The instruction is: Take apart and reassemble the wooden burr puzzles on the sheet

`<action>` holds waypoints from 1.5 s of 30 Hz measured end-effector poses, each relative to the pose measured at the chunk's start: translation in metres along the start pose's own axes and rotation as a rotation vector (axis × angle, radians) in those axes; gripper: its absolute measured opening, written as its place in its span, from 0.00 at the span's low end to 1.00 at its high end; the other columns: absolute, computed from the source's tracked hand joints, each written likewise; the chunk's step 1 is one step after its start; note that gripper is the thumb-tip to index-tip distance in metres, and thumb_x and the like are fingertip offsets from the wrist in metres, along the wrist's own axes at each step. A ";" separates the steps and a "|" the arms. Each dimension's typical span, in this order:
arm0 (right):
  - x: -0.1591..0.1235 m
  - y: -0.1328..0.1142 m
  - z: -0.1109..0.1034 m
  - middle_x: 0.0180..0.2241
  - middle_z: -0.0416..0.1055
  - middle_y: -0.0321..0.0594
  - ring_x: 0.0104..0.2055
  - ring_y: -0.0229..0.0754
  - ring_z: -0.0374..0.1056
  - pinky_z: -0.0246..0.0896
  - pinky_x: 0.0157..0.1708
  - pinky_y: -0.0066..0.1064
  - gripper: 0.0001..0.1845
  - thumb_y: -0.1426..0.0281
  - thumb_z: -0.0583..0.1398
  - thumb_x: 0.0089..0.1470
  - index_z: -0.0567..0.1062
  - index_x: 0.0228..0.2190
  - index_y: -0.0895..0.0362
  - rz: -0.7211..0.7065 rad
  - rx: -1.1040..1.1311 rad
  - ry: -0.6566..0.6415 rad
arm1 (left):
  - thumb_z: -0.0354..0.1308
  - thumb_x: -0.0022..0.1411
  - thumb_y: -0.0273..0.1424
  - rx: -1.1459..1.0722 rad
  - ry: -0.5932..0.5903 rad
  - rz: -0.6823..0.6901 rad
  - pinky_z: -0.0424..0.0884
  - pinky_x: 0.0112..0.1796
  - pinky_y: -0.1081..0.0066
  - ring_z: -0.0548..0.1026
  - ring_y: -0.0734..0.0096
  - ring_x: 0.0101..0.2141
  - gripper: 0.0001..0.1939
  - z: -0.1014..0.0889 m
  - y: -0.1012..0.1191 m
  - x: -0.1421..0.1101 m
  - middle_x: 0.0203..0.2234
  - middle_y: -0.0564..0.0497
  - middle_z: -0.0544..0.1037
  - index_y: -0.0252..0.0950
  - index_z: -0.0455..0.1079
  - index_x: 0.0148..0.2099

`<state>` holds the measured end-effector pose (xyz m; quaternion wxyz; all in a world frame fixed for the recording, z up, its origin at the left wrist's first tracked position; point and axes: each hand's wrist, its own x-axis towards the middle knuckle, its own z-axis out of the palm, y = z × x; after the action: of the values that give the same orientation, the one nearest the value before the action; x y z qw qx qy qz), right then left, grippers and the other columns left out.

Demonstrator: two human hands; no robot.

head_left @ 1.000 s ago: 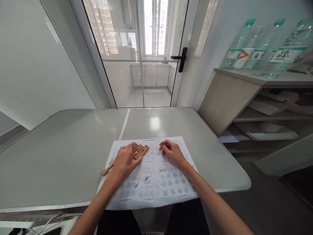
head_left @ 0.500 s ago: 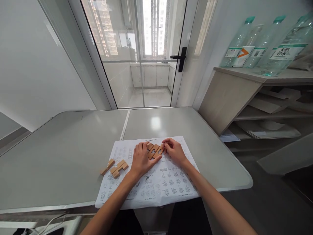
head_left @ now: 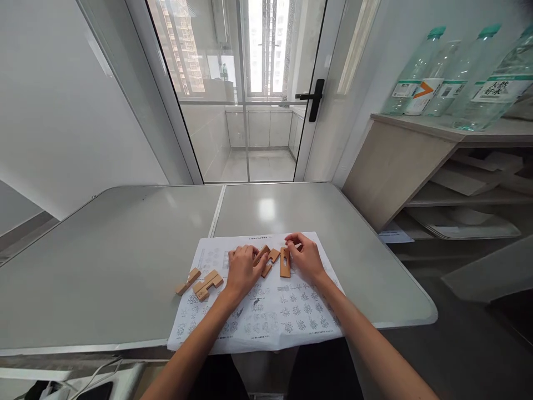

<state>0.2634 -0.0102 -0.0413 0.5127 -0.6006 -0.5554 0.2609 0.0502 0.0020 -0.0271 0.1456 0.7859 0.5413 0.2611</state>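
Observation:
My left hand (head_left: pixel 242 272) is curled over a small group of notched wooden puzzle pieces (head_left: pixel 273 255), its fingers against a wooden bar (head_left: pixel 261 254). To the right of that group is a slotted wooden puzzle piece (head_left: pixel 285 263), apart from the others. My right hand (head_left: pixel 307 258) has its thumb and fingertips bent together at the upper end of this slotted piece. Further left lie a notched wooden block pair (head_left: pixel 208 284) and a narrower wooden piece (head_left: pixel 188 281). Beneath both hands is a white sheet (head_left: pixel 270 328) printed with small diagrams.
The grey table (head_left: pixel 125 266) has a pale seam (head_left: pixel 217 211) across it. Behind stands a glass door with a black handle (head_left: pixel 315 100). A wooden shelf (head_left: pixel 387 161) with several plastic bottles (head_left: pixel 416 78) is at the right. A cable (head_left: pixel 94 378) shows at lower left.
The slotted piece has come away from the group and now stands apart, turned more lengthwise. My right hand has shifted slightly right. The group under my left hand has loosened.

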 end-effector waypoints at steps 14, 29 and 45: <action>0.002 0.011 -0.002 0.37 0.79 0.43 0.36 0.47 0.72 0.66 0.39 0.38 0.11 0.62 0.57 0.62 0.77 0.35 0.54 -0.158 -0.130 -0.037 | 0.42 0.77 0.48 -0.441 0.037 -0.109 0.60 0.32 0.69 0.68 0.67 0.25 0.21 -0.008 0.007 0.001 0.23 0.56 0.70 0.40 0.69 0.49; -0.004 0.006 0.000 0.42 0.77 0.40 0.39 0.44 0.73 0.68 0.44 0.38 0.07 0.67 0.62 0.60 0.78 0.41 0.52 -0.227 -0.248 -0.224 | 0.51 0.71 0.47 -0.877 -0.042 -0.165 0.62 0.30 0.72 0.60 0.75 0.24 0.17 -0.006 0.001 0.010 0.34 0.54 0.71 0.38 0.68 0.49; -0.007 0.004 -0.003 0.49 0.72 0.43 0.48 0.48 0.73 0.70 0.52 0.41 0.17 0.68 0.65 0.54 0.77 0.48 0.52 -0.251 -0.194 -0.274 | 0.51 0.73 0.49 -0.700 -0.003 -0.129 0.64 0.31 0.71 0.67 0.72 0.26 0.25 -0.002 -0.004 0.007 0.27 0.56 0.71 0.38 0.70 0.61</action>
<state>0.2658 -0.0166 -0.0460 0.4007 -0.5320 -0.7130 0.2193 0.0481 0.0100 -0.0252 0.4229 0.6531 0.4673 0.4197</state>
